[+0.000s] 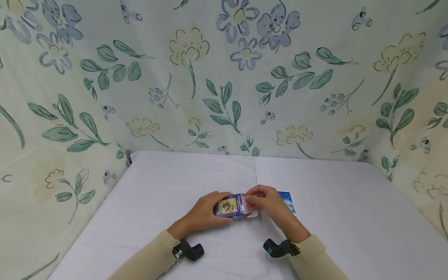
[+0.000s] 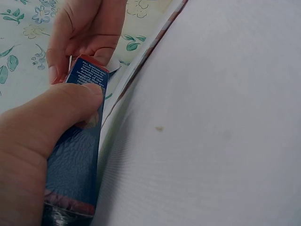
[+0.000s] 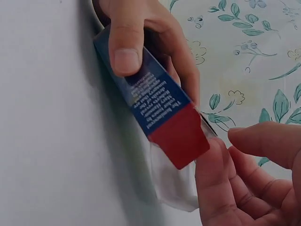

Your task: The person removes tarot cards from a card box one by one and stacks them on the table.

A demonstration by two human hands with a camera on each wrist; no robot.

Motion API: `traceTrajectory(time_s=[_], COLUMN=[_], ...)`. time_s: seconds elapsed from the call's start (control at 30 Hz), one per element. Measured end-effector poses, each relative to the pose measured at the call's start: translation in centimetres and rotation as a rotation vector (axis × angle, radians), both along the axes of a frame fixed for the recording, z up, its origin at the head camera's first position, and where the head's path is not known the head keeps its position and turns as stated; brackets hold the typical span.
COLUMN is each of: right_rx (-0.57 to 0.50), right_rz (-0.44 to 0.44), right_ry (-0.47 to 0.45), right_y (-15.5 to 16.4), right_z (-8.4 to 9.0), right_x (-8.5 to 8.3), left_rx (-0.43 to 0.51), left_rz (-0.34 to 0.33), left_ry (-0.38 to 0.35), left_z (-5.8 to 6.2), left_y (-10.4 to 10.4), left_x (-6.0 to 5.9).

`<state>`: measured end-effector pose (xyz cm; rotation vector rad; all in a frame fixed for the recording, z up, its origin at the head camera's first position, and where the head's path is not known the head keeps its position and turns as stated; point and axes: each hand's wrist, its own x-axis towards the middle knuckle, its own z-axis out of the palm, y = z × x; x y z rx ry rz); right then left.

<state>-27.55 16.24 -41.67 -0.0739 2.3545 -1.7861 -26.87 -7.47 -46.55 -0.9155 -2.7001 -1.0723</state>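
My left hand [image 1: 206, 210] grips a dark blue card box [image 1: 229, 207] with a yellow picture panel, its thumb [image 2: 87, 96] lying along the printed narrow side. The box's end toward my right hand is unfolded: a red side flap [image 3: 181, 141] sticks out, and a white flap [image 3: 174, 181] hangs beside it. My right hand [image 1: 266, 200] has bent fingers at this opened end, touching its edge. Whether they pinch anything there cannot be made out. The box's inside is hidden. Partly behind my right hand lies a flat, bright blue printed item [image 1: 287, 199].
A white cloth [image 1: 182, 171] covers the table, with a crease line running from the back edge toward the front. Floral fabric [image 1: 210, 77] hangs behind the table and along both sides. Dark camera mounts [image 1: 189, 251] are strapped to both wrists.
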Motion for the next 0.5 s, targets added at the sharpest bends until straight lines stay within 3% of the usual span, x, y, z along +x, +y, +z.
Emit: traceTrajectory(time_s=[0.5], right_rx=[0.006], right_rz=[0.073], right_ry=[0.016], right_y=[-0.3], right_z=[-1.5], right_x=[0.5], left_rx=[0.005], left_rz=[-0.004], left_ry=[0.046], left_z=[-0.4], left_y=[0.1], left_x=[-0.2])
